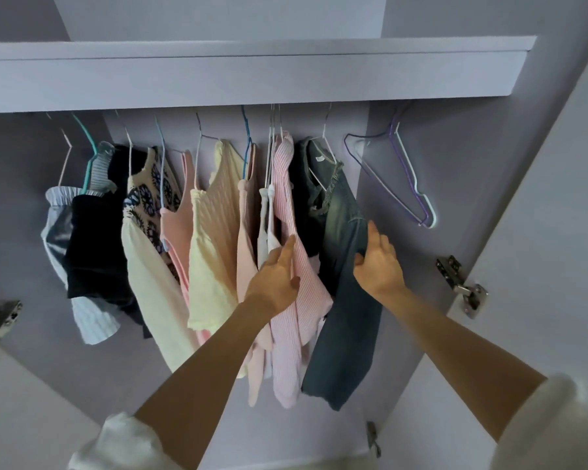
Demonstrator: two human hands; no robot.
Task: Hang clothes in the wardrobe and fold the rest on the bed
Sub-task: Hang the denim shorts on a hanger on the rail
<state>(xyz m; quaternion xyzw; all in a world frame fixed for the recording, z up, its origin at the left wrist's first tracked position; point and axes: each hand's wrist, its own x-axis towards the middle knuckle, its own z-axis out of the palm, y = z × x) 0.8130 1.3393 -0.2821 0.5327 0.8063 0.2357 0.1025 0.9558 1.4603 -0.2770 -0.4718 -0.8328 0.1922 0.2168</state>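
While both arms reach up into the wardrobe [455,184], the left hand [275,278] lies against the pink striped shirt [291,266] with its fingers nearly straight and its forefinger stretched upward along the fabric; it curls round nothing. To the right of that hand, the right hand [379,262] grips the edge of the denim jeans [345,300], its thumb and lower fingers bent round the cloth while the forefinger points upward. Both garments hang from wire hangers beneath the shelf [252,76], the jeans just beside the shirt and between the two hands. Left of the left hand hangs a row of further garments: a pale peach top [246,232], a cream ribbed top [214,232], a pink vest [177,228], a patterned cream top [143,205], a dark garment [95,242] and a light blue striped piece [97,320]. Above and to the right of the right hand, empty hangers [404,171], purple and white, hang apart from the clothes. A metal hinge [464,286] sits on the door right of the right hand. White sleeves [116,446] are pushed up both forearms.
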